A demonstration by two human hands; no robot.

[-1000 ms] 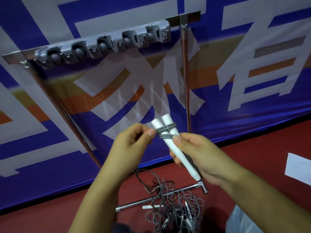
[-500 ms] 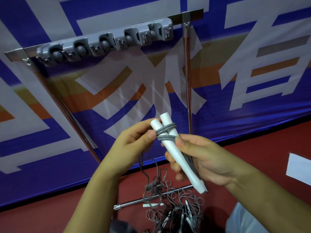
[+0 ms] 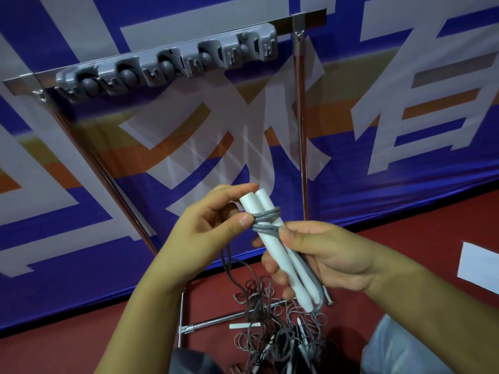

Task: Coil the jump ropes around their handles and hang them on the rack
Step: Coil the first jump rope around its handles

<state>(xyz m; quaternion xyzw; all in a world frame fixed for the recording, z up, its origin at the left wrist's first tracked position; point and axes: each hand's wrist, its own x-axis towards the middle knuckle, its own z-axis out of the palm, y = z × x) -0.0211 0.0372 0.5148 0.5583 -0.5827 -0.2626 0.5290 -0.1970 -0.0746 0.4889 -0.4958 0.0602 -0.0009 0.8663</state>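
White plastic cylindrical handles, two of them laid side by side, are held out in front of the person at mid-frame, below and in front of the rack. Grey cord belonging to this jump rope makes a few turns around the upper part of the pair; the remainder trails down behind the hands toward the floor. The right hand grips both handles around their middle, fingers curled beneath and the thumb pressed on top just below the turns. The left hand pinches the cord between thumb and forefinger at the left edge of the coil, its other fingers loosely curved behind the handle tops. Judgement: the handles are light and rigid, smooth enough to slide against each other, so the grip belongs at mid-length with both clamped together; the cord is thin, springy and prone to unwinding, so tension must be kept on each turn. The grey plastic hook rack is mounted on a chrome stand frame, well above the hands, and appears unoccupied. A tangled heap of further grey ropes lies on the red floor below. A blue banner with white lettering forms the backdrop.
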